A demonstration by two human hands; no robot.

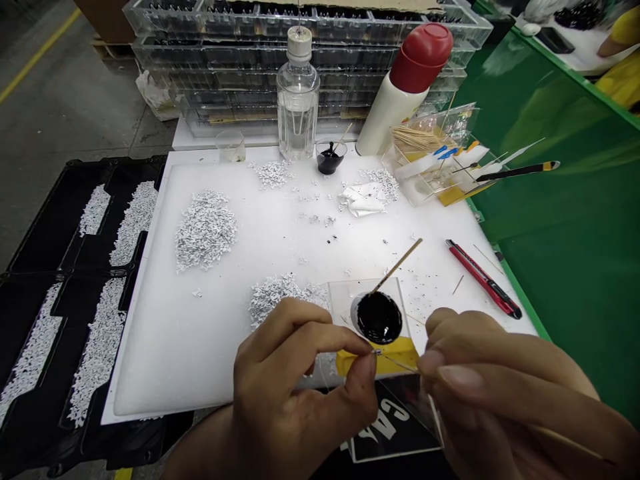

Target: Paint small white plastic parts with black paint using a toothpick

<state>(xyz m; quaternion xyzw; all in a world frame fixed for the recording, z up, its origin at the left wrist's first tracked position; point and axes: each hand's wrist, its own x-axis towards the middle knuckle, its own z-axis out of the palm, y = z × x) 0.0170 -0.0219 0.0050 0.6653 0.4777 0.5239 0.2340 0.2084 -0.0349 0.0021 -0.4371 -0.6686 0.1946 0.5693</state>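
My left hand (300,373) pinches a tiny white part (377,352) between thumb and index finger. From the other side my right hand (500,380) grips a toothpick (400,363), its tip at the part. Just beyond the fingertips, a small cup of black paint (380,320) stands on a clear plate (345,290) with a wooden stick (400,263) leaning in it. A heap of small white pieces (273,297) lies behind my left hand, partly hidden by it. Whether the part carries paint is too small to tell.
On the white board (200,347) lie another heap of pieces (206,230), a crumpled tissue (363,199) and a red box cutter (483,277). Behind stand a clear bottle (299,100), a red-capped flask (400,93) and a toothpick box (420,138). Black trays (65,250) sit left.
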